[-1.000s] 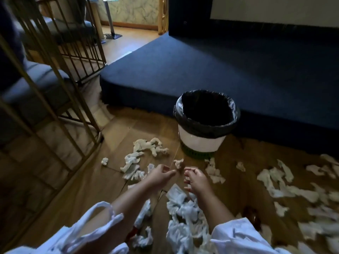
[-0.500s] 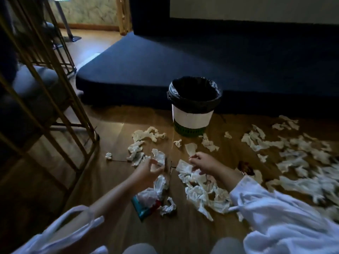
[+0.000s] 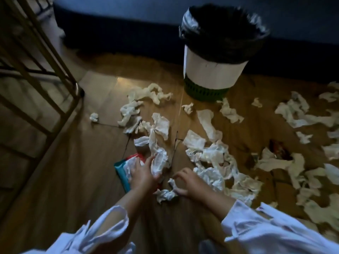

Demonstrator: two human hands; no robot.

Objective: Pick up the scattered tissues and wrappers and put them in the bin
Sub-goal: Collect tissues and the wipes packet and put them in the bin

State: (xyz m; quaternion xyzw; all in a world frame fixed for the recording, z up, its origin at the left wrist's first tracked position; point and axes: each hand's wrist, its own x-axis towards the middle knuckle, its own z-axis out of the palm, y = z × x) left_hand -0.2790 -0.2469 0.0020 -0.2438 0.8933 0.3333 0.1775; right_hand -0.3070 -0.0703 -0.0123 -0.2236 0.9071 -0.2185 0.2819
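Observation:
Crumpled white tissues (image 3: 211,156) lie scattered over the wooden floor. A white bin (image 3: 214,70) with a black liner and green base stands at the back, near a dark blue platform. My left hand (image 3: 143,173) grips a long crumpled tissue (image 3: 157,154) that trails away from me; under the hand lies a teal and red wrapper (image 3: 122,170). My right hand (image 3: 187,182) rests low on the floor, fingers curled on a small crumpled tissue (image 3: 165,194). A dark red wrapper (image 3: 278,149) lies among the tissues at right.
A gold metal chair frame (image 3: 45,57) stands at left, its leg close to a small tissue ball (image 3: 94,117). The dark blue platform (image 3: 128,24) runs along the back behind the bin. More tissues (image 3: 302,114) spread to the right edge.
The view has dropped closer to the floor and bin. My left hand has closed on the long tissue by the teal wrapper; my right hand has pulled back toward me onto a small tissue.

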